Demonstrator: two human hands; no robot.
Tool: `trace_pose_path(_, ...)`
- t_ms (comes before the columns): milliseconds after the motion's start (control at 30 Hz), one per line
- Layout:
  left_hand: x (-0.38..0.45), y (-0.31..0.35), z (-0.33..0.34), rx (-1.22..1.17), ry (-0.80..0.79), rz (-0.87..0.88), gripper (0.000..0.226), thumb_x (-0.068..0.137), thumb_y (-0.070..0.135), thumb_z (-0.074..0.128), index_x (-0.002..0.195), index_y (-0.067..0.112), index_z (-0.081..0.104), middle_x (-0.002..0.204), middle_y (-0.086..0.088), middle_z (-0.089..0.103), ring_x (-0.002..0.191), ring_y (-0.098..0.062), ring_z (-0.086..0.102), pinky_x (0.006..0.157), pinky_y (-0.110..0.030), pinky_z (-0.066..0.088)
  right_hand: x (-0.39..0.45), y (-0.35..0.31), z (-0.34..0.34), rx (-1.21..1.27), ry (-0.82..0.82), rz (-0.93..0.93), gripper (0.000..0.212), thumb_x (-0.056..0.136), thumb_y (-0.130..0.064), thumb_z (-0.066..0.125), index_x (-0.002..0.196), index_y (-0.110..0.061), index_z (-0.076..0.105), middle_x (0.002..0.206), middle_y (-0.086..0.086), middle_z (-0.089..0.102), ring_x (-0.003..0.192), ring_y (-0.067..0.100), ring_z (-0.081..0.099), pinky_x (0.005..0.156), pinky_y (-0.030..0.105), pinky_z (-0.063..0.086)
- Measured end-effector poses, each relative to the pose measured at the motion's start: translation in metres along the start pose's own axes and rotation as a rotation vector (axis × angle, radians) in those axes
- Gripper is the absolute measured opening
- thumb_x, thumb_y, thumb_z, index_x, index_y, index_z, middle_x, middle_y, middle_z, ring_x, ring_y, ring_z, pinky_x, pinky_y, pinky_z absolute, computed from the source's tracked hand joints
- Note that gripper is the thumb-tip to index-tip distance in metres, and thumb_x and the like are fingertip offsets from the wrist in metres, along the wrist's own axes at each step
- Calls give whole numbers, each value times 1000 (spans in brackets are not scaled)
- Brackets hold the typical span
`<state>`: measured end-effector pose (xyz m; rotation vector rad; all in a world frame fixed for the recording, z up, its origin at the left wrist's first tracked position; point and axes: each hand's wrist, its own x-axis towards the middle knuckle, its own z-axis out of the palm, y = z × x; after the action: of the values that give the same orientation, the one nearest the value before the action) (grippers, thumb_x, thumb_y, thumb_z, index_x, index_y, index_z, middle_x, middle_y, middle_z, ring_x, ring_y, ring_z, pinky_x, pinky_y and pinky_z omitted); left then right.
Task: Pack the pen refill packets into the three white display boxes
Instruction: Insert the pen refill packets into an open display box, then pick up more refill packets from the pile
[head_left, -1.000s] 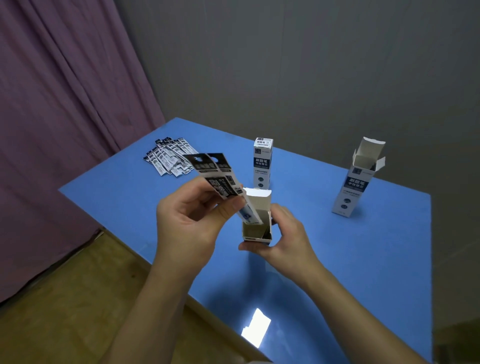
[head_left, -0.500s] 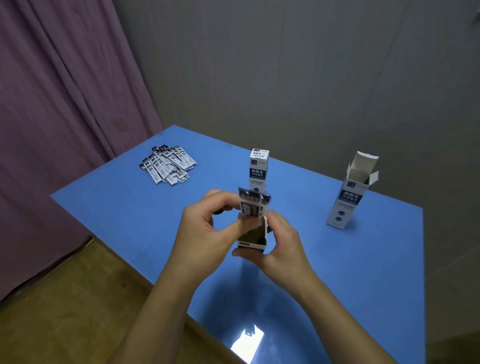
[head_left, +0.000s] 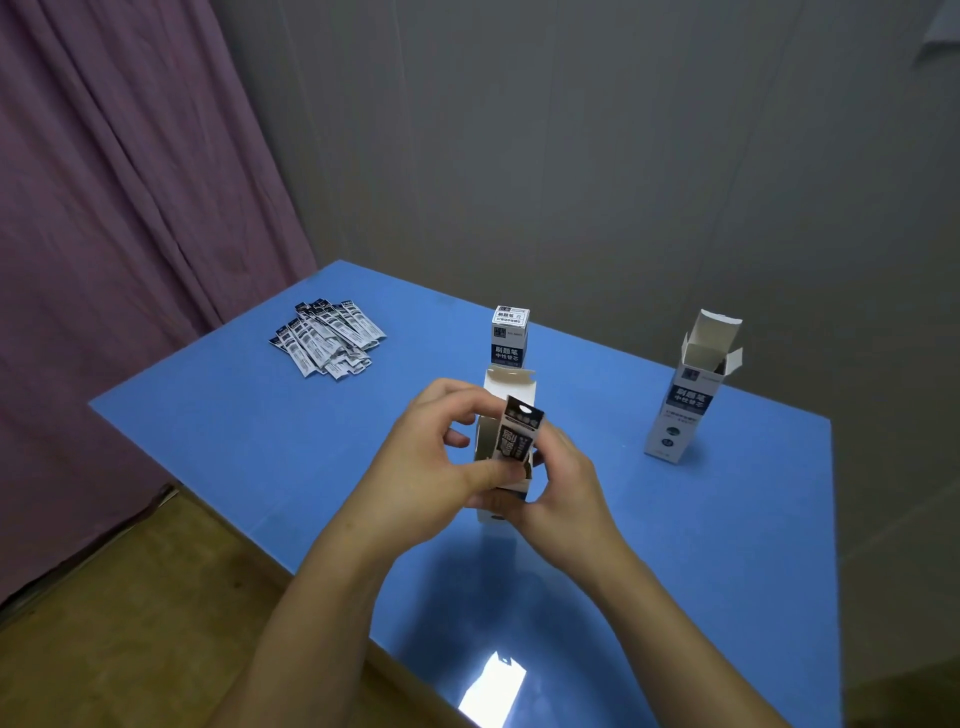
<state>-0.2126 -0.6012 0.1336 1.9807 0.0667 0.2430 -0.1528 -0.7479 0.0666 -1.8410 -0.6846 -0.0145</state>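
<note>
While gripped: packets (head_left: 519, 434) entering box (head_left: 506, 395)

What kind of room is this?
Probably a plain workroom set up for packing: a bare blue table, a purple curtain against a grey wall, and white cardboard display boxes beside loose refill packets.

table (head_left: 675, 545): smooth, glossy blue | boxes (head_left: 684, 395): matt white cardboard | packets (head_left: 327, 338): shiny printed film | curtain (head_left: 119, 208): purple cloth

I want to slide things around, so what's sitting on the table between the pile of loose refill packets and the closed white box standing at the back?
Nothing: in the head view, only bare blue table lies between the packet pile and the closed box.
</note>
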Motion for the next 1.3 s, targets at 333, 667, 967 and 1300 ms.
trace_pose_path(333,1,-15,-9,46,-23,2,53,73,13,89,113,42,68,118,18,57,108,-5,56,94,-32,53,-3,15,5,40,-9,119,50,65,-39,91,104,-34,60,100,-16,67,97,12,62,79,24,48)
trace_pose_path(667,-5,-37,-27,21,100,-97,56,84,6,80,125,40,62,125,18,60,107,2,58,87,-21,54,11,47,5,-28,4,234,51,63,-36,93,102,-31,60,97,-16,68,89,6,61,75,21,48)
trace_pose_path(967,-17,-78,-43,14,264,-231,44,88,5,75,119,35,66,116,13,67,98,-7,65,84,-28,56,1,75,14,-171,-95,417,70,59,-38,94,117,-28,55,112,-14,62,101,8,57,81,21,45)
trace_pose_path(1300,-22,-123,-78,211,308,-248,29,94,17,69,119,33,66,115,14,65,99,-3,63,75,-20,48,-61,46,34,-582,-307,624,38,88,-41,64,118,-21,54,111,-5,58,102,15,58,81,27,49)
